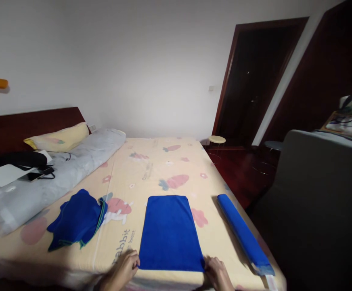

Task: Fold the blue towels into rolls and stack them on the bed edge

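Note:
A blue cloth (170, 232) lies flat as a neat rectangle on the bed, its near edge toward me. My left hand (128, 264) pinches the near left corner of this cloth. At the near right corner, my right hand (216, 270) has its fingers closed on the same cloth. To the left lies a crumpled blue cloth (77, 218) with green edging, apart from both hands. On the right, a long narrow blue bundle (244, 232), folded or rolled, rests along the bed's side, with a whitish tag at its near end.
The bed (151, 169) has a cream sheet printed with carrots and rabbits. A rolled grey quilt (82, 151) and a yellow pillow (59, 137) lie at the left, with black items and a white sheet on the quilt. Beyond the right edge are a stool (216, 140) and a dark grey panel (318, 202).

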`<action>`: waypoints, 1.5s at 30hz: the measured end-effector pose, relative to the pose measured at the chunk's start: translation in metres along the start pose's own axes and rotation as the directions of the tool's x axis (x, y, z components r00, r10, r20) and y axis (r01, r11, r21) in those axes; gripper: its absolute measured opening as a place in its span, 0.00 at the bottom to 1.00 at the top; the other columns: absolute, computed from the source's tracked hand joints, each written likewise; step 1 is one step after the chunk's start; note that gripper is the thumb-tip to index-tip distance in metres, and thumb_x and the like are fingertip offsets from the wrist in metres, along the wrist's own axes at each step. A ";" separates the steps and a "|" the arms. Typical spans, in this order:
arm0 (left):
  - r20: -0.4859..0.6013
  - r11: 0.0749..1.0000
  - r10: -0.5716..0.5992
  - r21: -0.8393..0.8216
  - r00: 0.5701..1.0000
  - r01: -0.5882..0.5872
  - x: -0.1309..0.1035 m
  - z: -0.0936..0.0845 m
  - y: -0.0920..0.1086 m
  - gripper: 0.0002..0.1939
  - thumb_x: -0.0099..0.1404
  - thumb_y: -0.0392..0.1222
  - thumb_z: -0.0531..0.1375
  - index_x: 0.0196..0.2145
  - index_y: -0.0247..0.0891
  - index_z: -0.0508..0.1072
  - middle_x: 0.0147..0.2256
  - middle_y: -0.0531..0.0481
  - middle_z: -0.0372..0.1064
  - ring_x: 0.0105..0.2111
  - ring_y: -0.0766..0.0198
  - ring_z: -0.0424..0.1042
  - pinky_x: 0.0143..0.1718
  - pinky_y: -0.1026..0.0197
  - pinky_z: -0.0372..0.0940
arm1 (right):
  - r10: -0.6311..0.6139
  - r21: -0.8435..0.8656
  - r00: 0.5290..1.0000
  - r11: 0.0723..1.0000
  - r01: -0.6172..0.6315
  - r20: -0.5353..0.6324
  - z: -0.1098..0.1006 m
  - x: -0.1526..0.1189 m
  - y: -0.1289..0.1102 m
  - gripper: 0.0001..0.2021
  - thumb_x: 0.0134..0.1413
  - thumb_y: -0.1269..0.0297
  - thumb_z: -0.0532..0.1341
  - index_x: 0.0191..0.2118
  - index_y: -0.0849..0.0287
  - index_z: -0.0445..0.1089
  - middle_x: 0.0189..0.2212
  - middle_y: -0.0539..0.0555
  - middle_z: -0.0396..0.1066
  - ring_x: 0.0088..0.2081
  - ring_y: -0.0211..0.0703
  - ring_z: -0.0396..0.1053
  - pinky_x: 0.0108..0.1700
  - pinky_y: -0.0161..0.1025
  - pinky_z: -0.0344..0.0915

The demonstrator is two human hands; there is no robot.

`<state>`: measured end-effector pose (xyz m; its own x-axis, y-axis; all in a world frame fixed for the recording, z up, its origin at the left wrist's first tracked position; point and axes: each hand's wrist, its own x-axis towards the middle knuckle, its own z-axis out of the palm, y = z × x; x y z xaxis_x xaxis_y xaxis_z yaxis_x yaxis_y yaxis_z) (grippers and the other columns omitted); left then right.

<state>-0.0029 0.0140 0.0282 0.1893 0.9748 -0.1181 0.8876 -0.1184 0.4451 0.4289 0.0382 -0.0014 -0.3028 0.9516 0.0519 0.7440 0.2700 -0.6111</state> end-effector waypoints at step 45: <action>-0.290 0.942 0.187 0.323 0.939 -0.087 0.071 0.061 0.109 0.32 0.67 0.35 0.42 0.65 0.47 0.36 0.66 0.52 0.47 0.65 0.59 0.52 0.63 0.48 0.52 | -0.186 -0.191 0.982 0.965 0.179 -0.022 0.073 0.076 -0.109 0.27 0.63 0.63 0.45 0.67 0.51 0.43 0.67 0.50 0.44 0.67 0.48 0.45 0.66 0.52 0.49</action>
<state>0.1327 0.0586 0.0140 0.2215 0.9477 0.2300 0.9556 -0.2580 0.1427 0.2817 0.0705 0.0118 -0.4229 0.8876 0.1823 0.7775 0.4588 -0.4301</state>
